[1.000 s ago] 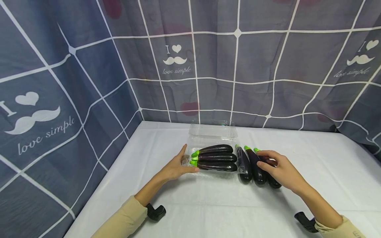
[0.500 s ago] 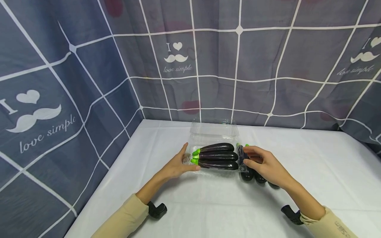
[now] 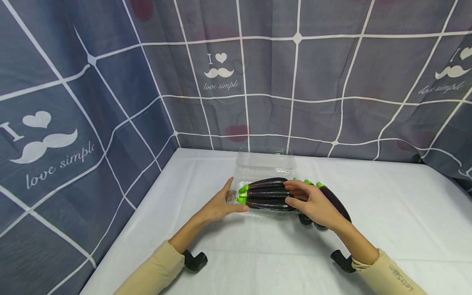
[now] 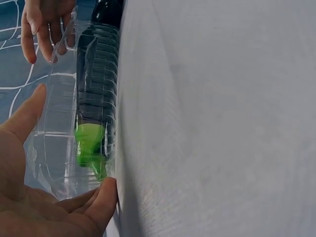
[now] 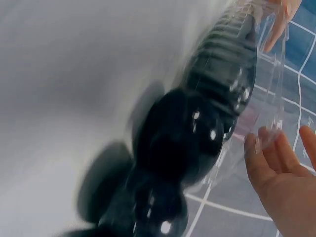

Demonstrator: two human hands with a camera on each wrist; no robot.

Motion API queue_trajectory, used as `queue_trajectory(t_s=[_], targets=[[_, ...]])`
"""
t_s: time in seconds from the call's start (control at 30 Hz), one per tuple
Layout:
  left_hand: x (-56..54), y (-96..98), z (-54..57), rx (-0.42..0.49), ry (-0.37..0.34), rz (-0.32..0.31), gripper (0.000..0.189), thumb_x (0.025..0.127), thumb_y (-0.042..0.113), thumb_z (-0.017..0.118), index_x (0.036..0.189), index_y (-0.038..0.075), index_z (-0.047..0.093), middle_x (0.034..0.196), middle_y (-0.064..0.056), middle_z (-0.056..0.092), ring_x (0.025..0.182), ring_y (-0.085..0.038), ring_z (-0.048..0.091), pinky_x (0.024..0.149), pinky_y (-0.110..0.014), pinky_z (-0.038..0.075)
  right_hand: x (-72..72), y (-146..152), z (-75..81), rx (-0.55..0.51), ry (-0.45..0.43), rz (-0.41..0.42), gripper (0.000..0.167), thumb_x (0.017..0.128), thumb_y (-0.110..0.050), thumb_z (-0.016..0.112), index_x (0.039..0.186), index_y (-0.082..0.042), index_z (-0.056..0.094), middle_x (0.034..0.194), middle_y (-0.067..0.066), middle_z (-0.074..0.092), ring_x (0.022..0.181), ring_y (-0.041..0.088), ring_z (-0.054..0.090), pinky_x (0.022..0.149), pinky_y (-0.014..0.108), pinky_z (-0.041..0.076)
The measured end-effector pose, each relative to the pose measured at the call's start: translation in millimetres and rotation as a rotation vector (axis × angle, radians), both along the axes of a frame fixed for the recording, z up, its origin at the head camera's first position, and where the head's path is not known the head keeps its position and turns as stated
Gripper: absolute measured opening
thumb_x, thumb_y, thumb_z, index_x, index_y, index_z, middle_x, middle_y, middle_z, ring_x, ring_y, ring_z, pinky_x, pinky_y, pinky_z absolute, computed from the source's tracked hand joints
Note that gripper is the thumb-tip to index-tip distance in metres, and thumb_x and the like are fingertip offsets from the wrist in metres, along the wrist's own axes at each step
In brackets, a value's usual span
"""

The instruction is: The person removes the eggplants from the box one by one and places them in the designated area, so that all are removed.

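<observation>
A clear plastic clamshell container (image 4: 59, 113) lies with its lid (image 3: 265, 163) folded back behind it. Three dark eggplants (image 3: 267, 193) with green stems lie side by side in it, stems to the left. My left hand (image 3: 219, 207) holds the container's left end, thumb in front and fingers behind. Over the right end hovers my right hand (image 3: 313, 203), fingers loosely bent and nothing between them; whether it touches the container is unclear. Beneath and beside it lie more eggplants, partly hidden; the rightmost eggplant (image 3: 334, 200) shows best.
A white cloth (image 3: 258, 258) covers the table. Grey-blue checked curtains (image 3: 269, 82) hang close behind the table and along its left side. Black wrist mounts (image 3: 195, 261) sit below both hands.
My right hand has moved left, from the loose eggplants to above the container's right end, uncovering the rightmost eggplant. My left hand has stayed at the container's left end.
</observation>
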State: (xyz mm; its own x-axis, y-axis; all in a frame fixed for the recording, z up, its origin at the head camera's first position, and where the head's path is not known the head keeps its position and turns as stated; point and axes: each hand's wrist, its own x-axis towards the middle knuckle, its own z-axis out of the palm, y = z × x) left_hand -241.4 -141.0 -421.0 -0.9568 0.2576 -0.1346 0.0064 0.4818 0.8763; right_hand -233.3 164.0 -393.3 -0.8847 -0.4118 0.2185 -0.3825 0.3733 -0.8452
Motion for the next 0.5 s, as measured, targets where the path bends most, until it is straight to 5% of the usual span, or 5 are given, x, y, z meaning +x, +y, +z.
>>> queue_trajectory(t_s=[0.5], targets=[[1.3,1.5,1.6,0.0,-0.017,0.019,0.118,0.077,0.043,0.084,0.161,0.021,0.005,0.153,-0.022,0.034,0.142,-0.035,0.029,0.109,-0.057,0.028,-12.7,-29.8,-2.9,0.006,-0.04,0.076,0.039,0.094,-0.012,0.067,0.13,0.002,0.061,0.127,0.016,0.062,0.113,0.029,0.06,0.092,0.037,0.05]])
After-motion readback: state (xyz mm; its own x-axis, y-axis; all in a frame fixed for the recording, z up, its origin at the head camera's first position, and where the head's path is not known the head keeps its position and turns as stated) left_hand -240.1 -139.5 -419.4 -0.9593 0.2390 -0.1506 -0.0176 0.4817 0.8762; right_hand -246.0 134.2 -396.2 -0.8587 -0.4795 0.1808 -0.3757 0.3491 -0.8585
